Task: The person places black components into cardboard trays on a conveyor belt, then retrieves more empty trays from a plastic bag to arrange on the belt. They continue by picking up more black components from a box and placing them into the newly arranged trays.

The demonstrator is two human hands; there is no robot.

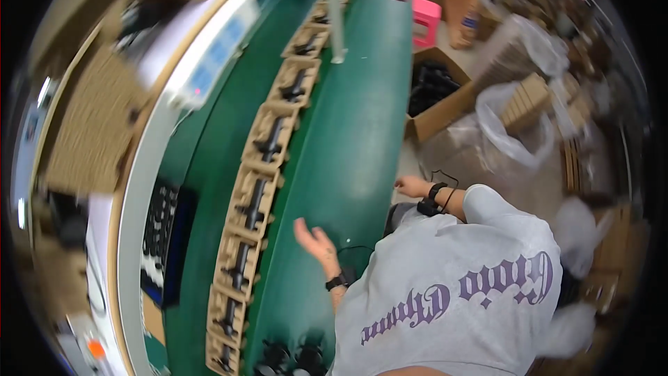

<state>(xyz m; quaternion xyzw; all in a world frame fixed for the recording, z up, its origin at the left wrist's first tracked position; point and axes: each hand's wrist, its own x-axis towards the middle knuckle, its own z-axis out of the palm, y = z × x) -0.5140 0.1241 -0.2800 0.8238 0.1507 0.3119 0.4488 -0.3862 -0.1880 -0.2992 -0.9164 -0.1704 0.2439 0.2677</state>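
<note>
My left hand [316, 242] is held over the green work surface [348, 139], its fingers stretched out and holding nothing. A dark band circles that wrist. To its left runs a row of tan molded trays [233, 191], each with a black elongated part [256, 203] lying in it. My right hand [415, 186] is beyond the right edge of the surface, near an open cardboard box. Its fingers are small and partly hidden, so their grip is unclear; no object shows in it. A dark strap and a thin black cord are at the right wrist.
Black round-topped items [292, 358] stand at the near end. A blue bin [167, 244] of dark parts sits left of the trays. A pale post [334, 10] rises farther up. Right of the surface are a cardboard box [435, 87], a pink stool [425, 21] and plastic bags [515, 125].
</note>
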